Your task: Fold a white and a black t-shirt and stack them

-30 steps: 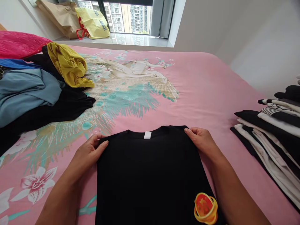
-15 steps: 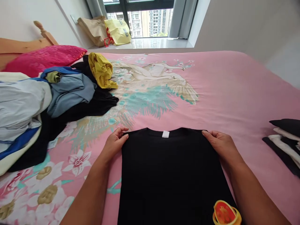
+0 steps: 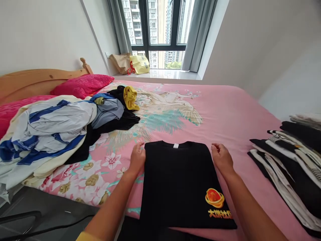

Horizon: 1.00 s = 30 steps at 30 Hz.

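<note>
A black T-shirt [image 3: 175, 180], folded into a rectangle, lies flat on the bed in front of me. Its neckline with a white label faces away, and an orange and yellow print shows at its near right corner. My left hand [image 3: 137, 156] is beside the shirt's far left corner, fingers loosely curled, right against its edge. Just off the far right corner is my right hand [image 3: 222, 159], its fingers loosely bent and apart from the cloth, with nothing in them.
Unfolded clothes [image 3: 60, 124] are heaped on the left of the bed [image 3: 225, 110]. A stack of folded clothes [image 3: 288, 167] stands at the right. Pink pillows [image 3: 85, 85] lie by the wooden headboard [image 3: 42, 78]. Bags [image 3: 139, 63] sit on the windowsill.
Both hands have let go of the shirt's far corners, the right one moving clear of it. The shirt now lies flat. My view has tilted up and widened, showing more of the stack.
</note>
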Available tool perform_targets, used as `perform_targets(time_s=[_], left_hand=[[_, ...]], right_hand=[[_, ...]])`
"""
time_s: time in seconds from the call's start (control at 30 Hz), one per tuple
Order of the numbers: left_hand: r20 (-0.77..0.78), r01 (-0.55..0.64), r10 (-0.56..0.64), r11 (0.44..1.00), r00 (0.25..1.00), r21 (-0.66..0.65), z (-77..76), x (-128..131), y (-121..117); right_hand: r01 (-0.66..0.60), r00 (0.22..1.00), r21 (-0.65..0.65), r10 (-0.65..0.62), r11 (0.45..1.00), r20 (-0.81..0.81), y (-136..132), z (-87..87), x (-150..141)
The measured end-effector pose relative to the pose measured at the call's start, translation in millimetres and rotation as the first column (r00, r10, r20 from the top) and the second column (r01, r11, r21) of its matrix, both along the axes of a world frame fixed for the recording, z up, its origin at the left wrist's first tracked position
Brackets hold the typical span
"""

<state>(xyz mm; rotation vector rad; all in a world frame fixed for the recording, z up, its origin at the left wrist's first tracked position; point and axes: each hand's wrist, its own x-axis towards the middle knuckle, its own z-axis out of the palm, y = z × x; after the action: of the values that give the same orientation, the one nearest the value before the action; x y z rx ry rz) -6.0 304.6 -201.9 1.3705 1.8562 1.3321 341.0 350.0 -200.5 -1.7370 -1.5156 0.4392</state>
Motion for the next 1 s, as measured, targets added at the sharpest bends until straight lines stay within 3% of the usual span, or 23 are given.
perform_targets(time_s=[0.03, 0.07, 0.13, 0.2, 0.3, 0.4, 0.5, 0.63, 0.77, 0.9, 1.0], left_hand=[[-0.168, 0.1, -0.092, 0.994, 0.981, 0.042, 6.1, 12.1, -16.1], [-0.355, 0.214, -0.183, 0.976, 0.917, 0.049, 10.0, 24.3, -33.2], [-0.621, 0.345, -0.293, 0.938, 0.727, -0.038, 9.5, 43.9, -69.0], [-0.715, 0.339, -0.334, 0.93, 0.615, -0.143, -1.7, 51.4, -103.3], [-0.737, 0.274, -0.349, 0.935, 0.579, -0.227, -26.0, 40.4, -146.1], [-0.714, 0.217, -0.292, 0.956, 0.636, -0.198, -37.3, 22.3, -174.6], [-0.624, 0.125, -0.189, 0.982, 0.759, -0.145, -30.1, 14.4, -188.3], [-0.416, 0.077, -0.172, 0.969, 0.893, -0.235, -13.0, 19.3, -192.9], [-0.288, 0.075, -0.22, 0.895, 0.932, -0.44, -5.4, 23.0, -194.7], [-0.223, 0.111, -0.234, 0.884, 0.946, -0.455, -4.9, 18.8, -196.0], [0.026, 0.176, -0.182, 0.889, 0.983, -0.424, -4.9, 18.4, -196.3]], right_hand=[[-0.033, 0.998, 0.082, 0.028, 0.996, 0.065, -17.8, 8.7, -12.9], [-0.119, 0.987, 0.137, 0.102, 0.983, 0.126, -37.3, 14.4, -26.0], [-0.313, 0.914, 0.135, 0.259, 0.94, 0.312, -77.5, 13.8, -46.6], [-0.352, 0.84, 0.033, 0.3, 0.936, 0.452, -112.7, -3.6, -50.6], [-0.235, 0.851, -0.06, 0.235, 0.97, 0.47, -147.3, -43.1, -22.8], [-0.122, 0.918, -0.027, 0.123, 0.992, 0.376, -164.9, -64.5, 19.1], [-0.054, 0.968, -0.082, 0.073, 0.995, 0.241, -176.5, -58.6, 44.1], [-0.052, 0.998, -0.283, 0.059, 0.958, 0.02, -184.5, -38.9, 45.9], [-0.008, 1.0, -0.419, 0.004, 0.908, -0.01, -186.0, -24.1, 40.6], [-0.043, 0.999, -0.403, 0.03, 0.914, -0.039, -187.6, -16.6, 40.7], [-0.067, 0.993, -0.346, 0.03, 0.936, -0.114, -189.0, -16.7, 40.4]])
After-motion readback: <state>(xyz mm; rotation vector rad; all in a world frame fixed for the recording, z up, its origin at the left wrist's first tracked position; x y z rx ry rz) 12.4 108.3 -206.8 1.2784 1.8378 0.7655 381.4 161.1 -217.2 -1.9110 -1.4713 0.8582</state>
